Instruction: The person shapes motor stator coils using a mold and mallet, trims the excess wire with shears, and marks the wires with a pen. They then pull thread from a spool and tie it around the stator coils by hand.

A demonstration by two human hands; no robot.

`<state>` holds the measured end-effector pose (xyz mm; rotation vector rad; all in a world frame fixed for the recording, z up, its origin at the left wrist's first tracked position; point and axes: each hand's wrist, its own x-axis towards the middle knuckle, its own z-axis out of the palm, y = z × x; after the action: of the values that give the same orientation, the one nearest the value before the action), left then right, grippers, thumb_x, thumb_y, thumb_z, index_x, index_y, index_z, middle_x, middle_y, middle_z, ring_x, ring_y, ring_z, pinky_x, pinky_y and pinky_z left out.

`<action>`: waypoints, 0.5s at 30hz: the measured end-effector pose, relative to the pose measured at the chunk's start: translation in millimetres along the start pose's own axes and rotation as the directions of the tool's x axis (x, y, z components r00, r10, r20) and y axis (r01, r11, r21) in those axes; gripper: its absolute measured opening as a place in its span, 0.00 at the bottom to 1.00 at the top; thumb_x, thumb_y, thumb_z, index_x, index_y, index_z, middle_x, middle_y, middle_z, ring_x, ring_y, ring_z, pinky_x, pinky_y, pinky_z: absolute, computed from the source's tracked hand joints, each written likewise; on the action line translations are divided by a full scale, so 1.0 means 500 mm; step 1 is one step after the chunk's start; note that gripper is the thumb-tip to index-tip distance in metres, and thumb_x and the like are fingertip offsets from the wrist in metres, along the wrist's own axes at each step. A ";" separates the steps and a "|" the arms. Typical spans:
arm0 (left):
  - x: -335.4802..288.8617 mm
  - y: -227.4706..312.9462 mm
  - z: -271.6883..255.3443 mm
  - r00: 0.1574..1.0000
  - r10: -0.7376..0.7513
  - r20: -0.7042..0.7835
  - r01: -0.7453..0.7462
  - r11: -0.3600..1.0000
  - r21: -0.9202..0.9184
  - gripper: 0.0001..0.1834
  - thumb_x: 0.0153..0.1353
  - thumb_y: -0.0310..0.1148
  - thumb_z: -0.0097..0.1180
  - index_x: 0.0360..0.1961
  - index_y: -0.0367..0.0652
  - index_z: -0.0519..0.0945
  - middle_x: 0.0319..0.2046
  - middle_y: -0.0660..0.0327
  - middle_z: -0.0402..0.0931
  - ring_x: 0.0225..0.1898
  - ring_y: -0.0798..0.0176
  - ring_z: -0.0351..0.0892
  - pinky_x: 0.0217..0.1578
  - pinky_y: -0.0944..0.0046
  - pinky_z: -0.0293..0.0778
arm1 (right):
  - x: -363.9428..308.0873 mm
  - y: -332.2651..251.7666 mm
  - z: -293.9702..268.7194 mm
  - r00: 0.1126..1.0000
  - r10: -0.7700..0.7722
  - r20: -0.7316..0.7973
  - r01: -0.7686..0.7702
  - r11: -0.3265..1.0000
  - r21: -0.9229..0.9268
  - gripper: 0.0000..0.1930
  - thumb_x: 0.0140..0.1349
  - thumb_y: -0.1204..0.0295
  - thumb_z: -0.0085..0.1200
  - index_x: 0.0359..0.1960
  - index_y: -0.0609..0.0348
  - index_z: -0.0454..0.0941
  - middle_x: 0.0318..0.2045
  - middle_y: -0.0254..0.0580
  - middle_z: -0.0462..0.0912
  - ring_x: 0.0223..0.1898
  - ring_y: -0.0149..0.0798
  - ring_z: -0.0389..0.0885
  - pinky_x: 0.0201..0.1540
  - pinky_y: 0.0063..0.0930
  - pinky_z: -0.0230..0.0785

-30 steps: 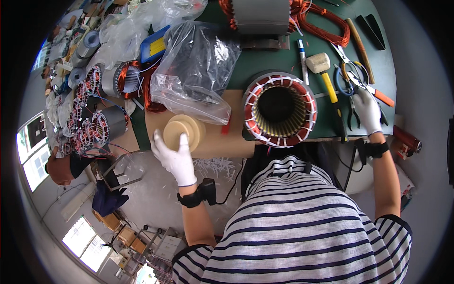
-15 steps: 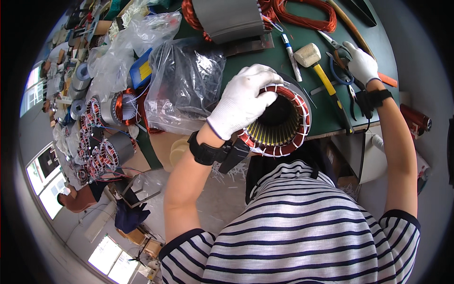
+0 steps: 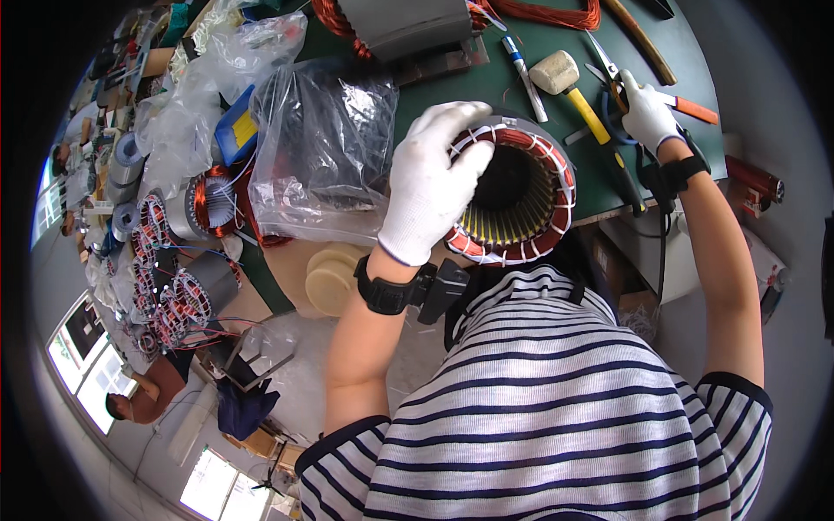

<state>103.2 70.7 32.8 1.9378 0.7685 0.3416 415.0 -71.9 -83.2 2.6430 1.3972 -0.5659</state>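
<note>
A motor stator [image 3: 556, 169] stands at the table's near edge, its open bore toward me. White cord lashes its red winding ring, and yellowish strips line the slots. My left hand [image 3: 432, 178], in a white glove, grips the stator's left rim, thumb on the winding. To the right, my gloved right hand [image 3: 647, 111] is closed at the handles of a pair of scissors [image 3: 605, 59], whose blades point away from me. Its fingers partly cover the handles. Blue-handled pliers [image 3: 613, 128] lie beside and partly under that hand.
A yellow-handled mallet [image 3: 556, 73], a marker [image 3: 524, 78] and an orange-handled tool [image 3: 695, 109] lie on the green table. Farther back sit a larger grey stator [image 3: 404, 30] and copper coils [image 3: 556, 12]. A plastic bag [image 3: 326, 148] lies left, near more stators [image 3: 213, 204]. Another person [image 3: 148, 395] is far left.
My right hand has shifted slightly left and closed around the scissors' handles. My left hand stays on the stator, its fingers a little farther left along the rim. The view has shifted slightly.
</note>
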 end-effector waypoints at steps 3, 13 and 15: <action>-0.042 -0.047 0.004 0.978 -0.040 -0.203 0.009 0.988 -0.151 0.19 0.55 0.28 0.57 0.48 0.34 0.75 0.45 0.49 0.76 0.47 0.53 0.78 0.47 0.62 0.73 | 0.003 -0.022 -0.019 0.996 0.038 0.076 -0.039 0.999 -0.001 0.34 0.47 0.75 0.51 0.61 0.58 0.61 0.40 0.66 0.77 0.43 0.63 0.77 0.45 0.47 0.71; -0.080 -0.060 0.049 0.929 0.106 -0.355 -0.143 0.987 -0.078 0.17 0.61 0.27 0.48 0.52 0.35 0.71 0.49 0.46 0.72 0.51 0.45 0.72 0.52 0.55 0.68 | -0.031 -0.031 -0.072 0.972 0.187 -0.142 -0.187 0.982 0.016 0.21 0.57 0.60 0.51 0.50 0.56 0.71 0.35 0.57 0.82 0.39 0.57 0.80 0.41 0.45 0.71; -0.087 -0.066 0.052 0.917 0.105 -0.386 -0.142 0.988 -0.069 0.17 0.61 0.27 0.48 0.52 0.34 0.71 0.49 0.46 0.71 0.50 0.45 0.72 0.52 0.54 0.68 | -0.106 -0.101 -0.146 0.986 0.109 -0.130 -0.106 0.994 0.031 0.20 0.56 0.58 0.54 0.45 0.58 0.73 0.34 0.57 0.81 0.37 0.58 0.80 0.40 0.44 0.71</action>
<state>71.9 35.0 -4.5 1.8553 0.8613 0.8379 367.0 -65.6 8.3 2.8000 1.2768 -0.4057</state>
